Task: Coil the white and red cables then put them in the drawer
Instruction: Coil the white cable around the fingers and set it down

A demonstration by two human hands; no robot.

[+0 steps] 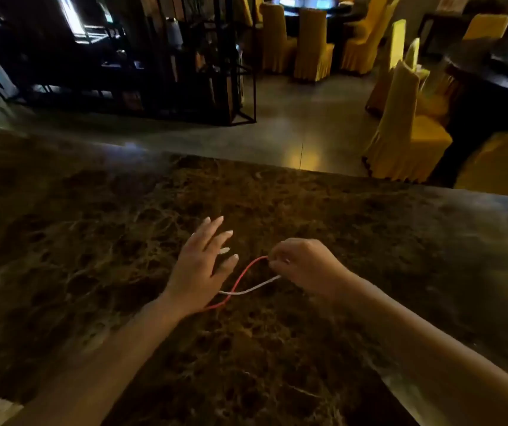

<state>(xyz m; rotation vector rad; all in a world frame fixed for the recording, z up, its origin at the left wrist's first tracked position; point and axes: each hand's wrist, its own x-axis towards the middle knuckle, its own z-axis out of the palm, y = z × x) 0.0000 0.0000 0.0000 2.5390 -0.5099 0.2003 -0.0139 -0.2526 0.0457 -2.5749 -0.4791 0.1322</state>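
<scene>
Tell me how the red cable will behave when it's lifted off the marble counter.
The red cable is thin and lies in a loose curve, so it's probably floppy and light. Held by the right hand, it would likely sag and dangle.

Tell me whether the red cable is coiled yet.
Not coiled. The red cable runs as one loose curve from the right hand toward the left hand, crossing the white cable.

Marble counter [123, 241]; yellow-covered chairs [400, 139]; black shelving [185, 72]
</scene>
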